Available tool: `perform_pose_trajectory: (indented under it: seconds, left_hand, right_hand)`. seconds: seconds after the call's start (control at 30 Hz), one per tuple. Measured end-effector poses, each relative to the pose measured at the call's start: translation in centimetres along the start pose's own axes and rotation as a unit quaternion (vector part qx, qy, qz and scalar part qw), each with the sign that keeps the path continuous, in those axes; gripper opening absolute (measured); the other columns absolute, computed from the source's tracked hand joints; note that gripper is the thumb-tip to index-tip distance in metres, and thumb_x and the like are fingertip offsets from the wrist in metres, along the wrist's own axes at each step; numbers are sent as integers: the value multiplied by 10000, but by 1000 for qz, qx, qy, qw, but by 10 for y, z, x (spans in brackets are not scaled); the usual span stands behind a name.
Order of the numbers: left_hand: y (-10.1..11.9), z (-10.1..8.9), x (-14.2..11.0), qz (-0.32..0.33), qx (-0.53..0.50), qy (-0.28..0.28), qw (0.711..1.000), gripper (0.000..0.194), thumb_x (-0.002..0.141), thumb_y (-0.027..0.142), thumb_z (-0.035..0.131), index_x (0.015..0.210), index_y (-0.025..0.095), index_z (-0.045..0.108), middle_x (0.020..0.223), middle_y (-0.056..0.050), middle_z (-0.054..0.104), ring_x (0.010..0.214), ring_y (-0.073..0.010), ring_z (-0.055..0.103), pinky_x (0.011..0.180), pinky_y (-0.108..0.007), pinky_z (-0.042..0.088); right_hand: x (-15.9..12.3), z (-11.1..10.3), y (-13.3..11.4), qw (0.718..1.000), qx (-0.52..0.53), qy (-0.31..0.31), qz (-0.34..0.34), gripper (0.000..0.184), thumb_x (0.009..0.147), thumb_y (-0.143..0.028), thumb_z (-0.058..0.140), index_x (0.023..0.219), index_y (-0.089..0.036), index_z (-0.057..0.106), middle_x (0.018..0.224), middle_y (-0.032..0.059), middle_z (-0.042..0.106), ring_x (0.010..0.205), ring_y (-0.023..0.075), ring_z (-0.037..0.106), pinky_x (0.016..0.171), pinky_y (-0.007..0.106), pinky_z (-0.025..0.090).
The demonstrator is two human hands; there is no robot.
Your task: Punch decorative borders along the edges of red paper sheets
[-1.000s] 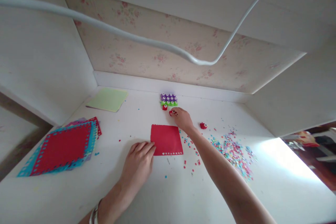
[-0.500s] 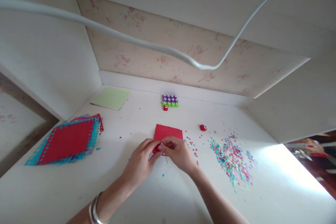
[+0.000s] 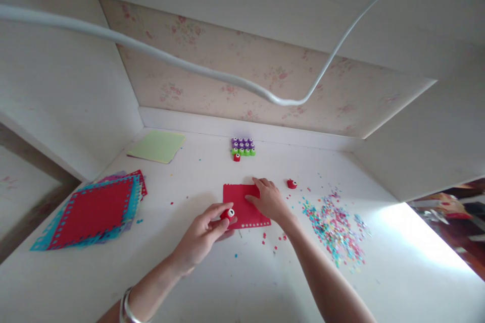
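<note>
My left hand (image 3: 199, 234) pinches a small red paper punch (image 3: 228, 214) with a white, eye-like top between thumb and fingers, at the left edge of a red paper sheet (image 3: 242, 204). Punched holes run along the sheet's near edge, and a few notches show at its far left edge. Across the right part of that sheet lies my right hand (image 3: 270, 199), thumb and fingers apart and touching the paper. A second red punch (image 3: 291, 183) rests on the table to the right of this hand.
A pile of colourful paper bits (image 3: 337, 227) spreads at the right. Punched red and blue sheets (image 3: 94, 212) are stacked at the left, with pale green paper (image 3: 157, 146) behind. Purple and green punches (image 3: 243, 146) and one red punch (image 3: 237, 157) stand near the wall. A white cable (image 3: 227, 78) crosses above.
My hands have come apart. The left has kept the red punch and drawn off the sheet's middle; the right has let go of the punch and moved up and right onto the paper.
</note>
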State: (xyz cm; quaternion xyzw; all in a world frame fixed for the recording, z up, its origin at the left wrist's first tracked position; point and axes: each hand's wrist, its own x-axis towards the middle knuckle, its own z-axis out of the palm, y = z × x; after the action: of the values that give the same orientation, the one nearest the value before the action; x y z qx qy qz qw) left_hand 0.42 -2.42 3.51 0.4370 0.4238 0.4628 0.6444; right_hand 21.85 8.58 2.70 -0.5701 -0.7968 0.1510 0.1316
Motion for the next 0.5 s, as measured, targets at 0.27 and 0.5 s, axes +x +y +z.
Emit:
perform_pose_trajectory:
  seconds: [0.27,0.5]
  left_hand:
    - [4,-1,-4,-43,-52,-6,998,468,801,386,746,1240,256,654,1177,-61,546,972,-178,604,924,-379,522]
    - [4,-3,0,-19,104,15,994,478,823,390,690,1254,208,595,922,-15,563,717,-113,502,656,-242,440]
  right_hand:
    - [5,-11,15,998,7,-49,24,224,731,-403,728,809,-194,708,814,71,679,776,238,626,670,306,438]
    - [-23,-21,24,994,99,36,26,298,844,-446,595,671,-208,646,707,28,640,688,192,582,612,286,415]
